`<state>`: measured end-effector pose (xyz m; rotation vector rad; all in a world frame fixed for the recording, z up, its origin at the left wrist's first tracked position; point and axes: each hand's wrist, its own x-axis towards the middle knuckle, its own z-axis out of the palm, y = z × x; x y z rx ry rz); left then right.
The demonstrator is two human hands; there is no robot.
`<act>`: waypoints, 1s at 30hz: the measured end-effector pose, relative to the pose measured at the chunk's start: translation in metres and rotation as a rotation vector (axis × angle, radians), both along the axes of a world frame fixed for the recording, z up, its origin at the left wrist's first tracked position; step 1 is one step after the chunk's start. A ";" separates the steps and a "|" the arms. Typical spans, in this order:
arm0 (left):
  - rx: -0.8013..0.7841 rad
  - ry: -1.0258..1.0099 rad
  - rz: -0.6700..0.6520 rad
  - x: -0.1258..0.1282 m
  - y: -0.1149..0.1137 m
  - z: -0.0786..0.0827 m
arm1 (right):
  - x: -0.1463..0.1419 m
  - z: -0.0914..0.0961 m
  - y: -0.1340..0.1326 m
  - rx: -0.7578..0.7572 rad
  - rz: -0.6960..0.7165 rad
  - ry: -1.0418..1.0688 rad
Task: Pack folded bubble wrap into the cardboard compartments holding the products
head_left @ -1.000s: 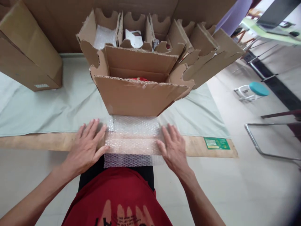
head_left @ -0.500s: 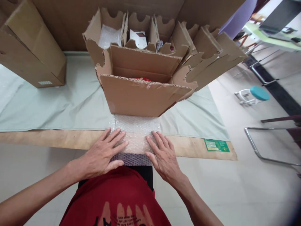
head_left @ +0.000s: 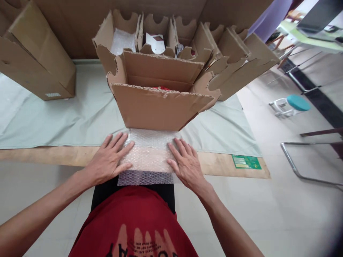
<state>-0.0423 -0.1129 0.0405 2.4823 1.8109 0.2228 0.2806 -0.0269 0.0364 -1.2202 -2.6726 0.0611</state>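
Observation:
A sheet of clear bubble wrap lies across the table's front edge. Its far end meets the base of an open cardboard box, and its near end hangs over the edge towards my body. My left hand rests flat at the sheet's left side, fingers spread and pointing away from me. On the right side of the sheet, my right hand lies flat too, fingers apart. Something red shows in part inside the box; I cannot make out what it is.
Behind the front box stands a row of cardboard bins, some holding bubble wrap pieces and cards. A tall carton is at left. Pale green cloth covers the wooden table. A teal-topped stool stands on the floor at right.
Both hands have slid slightly away from my body along the bubble wrap. My left hand has also moved outward to the left, uncovering more of the sheet.

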 end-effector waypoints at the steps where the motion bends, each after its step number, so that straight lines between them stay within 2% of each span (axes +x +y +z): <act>1: 0.018 -0.002 0.029 -0.006 -0.009 0.001 | 0.013 0.000 -0.006 0.034 -0.033 0.035; 4: 0.090 -0.011 -0.022 -0.016 -0.037 0.006 | 0.050 0.000 -0.028 0.163 -0.042 0.170; 8: 0.057 -0.031 -0.234 -0.015 -0.052 0.008 | 0.077 -0.002 -0.045 0.195 0.123 0.119; 12: 0.034 -0.009 -0.325 -0.008 -0.039 0.000 | 0.072 -0.007 -0.035 0.152 0.188 -0.006; 16: 0.095 -0.123 -0.309 0.001 -0.026 0.000 | 0.053 -0.001 -0.021 0.054 0.340 0.094; 18: 0.112 -0.284 -0.256 0.006 -0.023 0.007 | 0.045 0.006 -0.018 -0.025 0.356 0.234; 19: 0.091 -0.373 -0.201 0.008 -0.021 0.013 | 0.042 0.010 -0.016 -0.082 0.316 0.308; 22: -0.107 -0.560 0.093 0.013 -0.010 0.033 | 0.031 0.023 -0.007 -0.288 0.062 0.462; 25: -0.302 -0.594 0.352 0.017 0.008 0.047 | 0.021 0.028 0.007 -0.429 -0.159 0.519; 27: -0.349 -0.577 0.413 0.019 0.019 0.050 | 0.015 0.026 0.016 -0.453 -0.230 0.513; 30: -0.388 -0.497 0.444 0.020 0.029 0.048 | 0.011 0.018 0.024 -0.383 -0.283 0.423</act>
